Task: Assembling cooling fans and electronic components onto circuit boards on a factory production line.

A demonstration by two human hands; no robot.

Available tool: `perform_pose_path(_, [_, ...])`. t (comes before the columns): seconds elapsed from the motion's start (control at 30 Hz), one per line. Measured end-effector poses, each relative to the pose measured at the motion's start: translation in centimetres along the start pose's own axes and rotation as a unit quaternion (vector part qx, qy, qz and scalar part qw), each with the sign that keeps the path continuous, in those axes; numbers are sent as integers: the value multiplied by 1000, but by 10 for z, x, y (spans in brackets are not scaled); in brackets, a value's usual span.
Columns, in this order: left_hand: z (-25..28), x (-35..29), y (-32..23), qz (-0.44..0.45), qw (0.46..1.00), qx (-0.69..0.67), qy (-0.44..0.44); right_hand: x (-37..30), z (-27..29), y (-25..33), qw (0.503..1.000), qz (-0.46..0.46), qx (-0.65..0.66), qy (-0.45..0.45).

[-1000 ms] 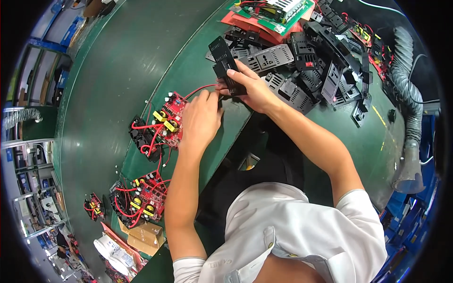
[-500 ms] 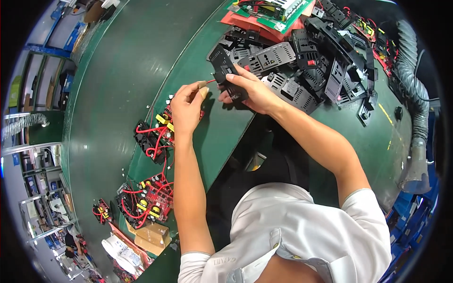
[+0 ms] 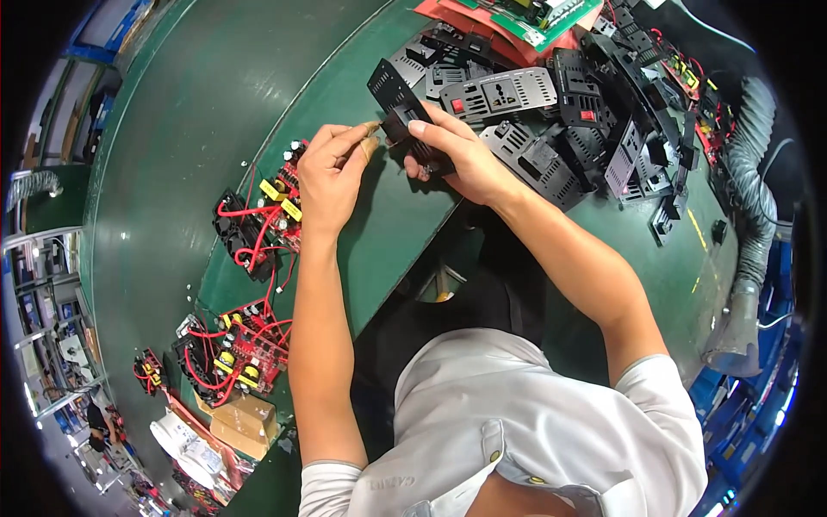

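My right hand (image 3: 469,159) is closed round a black slotted end panel (image 3: 394,90), holding it tilted above the green bench. The thumb lies across the panel's face, and other fingers wrap behind it. My left hand (image 3: 332,172) has thumb and forefinger pinched together beside a black block on the panel, with tan covers on the fingertips. Whatever sits in that pinch is too small to make out. Just left of this hand lies a red circuit board (image 3: 289,185) with yellow parts and red wires, joined to a black fan (image 3: 239,233).
Black and grey slotted panels (image 3: 508,93) pile up at the far right, beside a green board (image 3: 551,30) on red sheeting. Another red circuit board (image 3: 258,345) and a cardboard box (image 3: 245,422) lie near left. A grey flexible duct (image 3: 754,189) hangs at right.
The left fingertips have come closer to the panel's black block. A red wire that showed between them and the panel no longer shows. The view has shifted, moving the bench things slightly leftward and down.
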State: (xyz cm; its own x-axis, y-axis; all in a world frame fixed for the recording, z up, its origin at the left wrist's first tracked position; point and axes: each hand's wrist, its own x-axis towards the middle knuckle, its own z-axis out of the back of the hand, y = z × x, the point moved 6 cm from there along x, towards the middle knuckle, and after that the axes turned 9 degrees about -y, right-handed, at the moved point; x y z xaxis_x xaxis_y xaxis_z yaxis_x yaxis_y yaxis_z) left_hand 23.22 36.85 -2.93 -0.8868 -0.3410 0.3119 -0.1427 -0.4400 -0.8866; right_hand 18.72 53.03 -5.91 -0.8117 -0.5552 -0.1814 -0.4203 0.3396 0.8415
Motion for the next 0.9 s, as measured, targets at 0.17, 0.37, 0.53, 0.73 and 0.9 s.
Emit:
perform_pose_path(0.17, [1,-2,-8,-17,1000,25,-9,0,-4,-1,997,33,-72,11])
perform_pose_path(0.37, [1,-3,-9,-40,998,50,-10,2,1,-1,999,25,-28,12])
perform_pose_path(0.53, [0,-4,-12,-38,997,60,-4,0,2,-2,997,34,-71,-1])
perform_pose_path(0.73, [2,-4,-12,-50,996,69,-7,-1,-2,1,995,31,-91,-8])
perform_pose_path(0.9, [7,-4,-17,-97,991,91,-10,-2,-6,2,993,27,-111,-8])
